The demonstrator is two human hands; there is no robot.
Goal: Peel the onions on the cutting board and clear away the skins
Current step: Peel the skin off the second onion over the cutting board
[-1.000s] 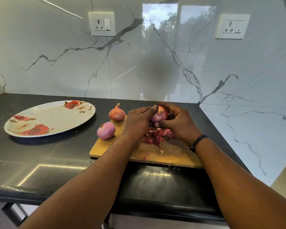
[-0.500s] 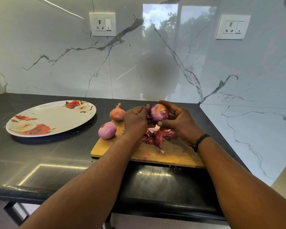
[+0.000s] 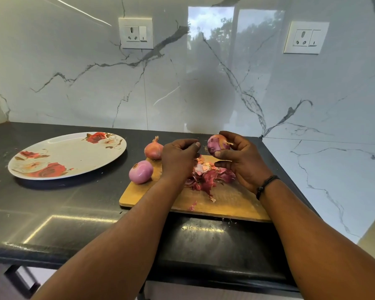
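Right hand curled round a half-peeled onion, fingertips over the top and thumb beneath, lifted clear above the cutting board. Patches of dry brown skin on the onion's purple flesh, a wisp of root at its right side. Left hand just beside it, apart from the onion, fingers curled in with thumb against forefinger; cannot tell whether a scrap of skin sits in that pinch.

Directly below both hands, a heap of red and pink onion skins on the wooden board, with a few stray flakes nearer the front edge. At the board's left edge, a peeled pink onion, smooth and glossy. Behind it, at the back left corner, an unpeeled brown onion with its stalk upright.

Board lying on a dark countertop. Well to the left, a white oval plate printed with red roses. On the marble wall behind, two white sockets with switches. No readable writing or brand anywhere. Black band round the right wrist.
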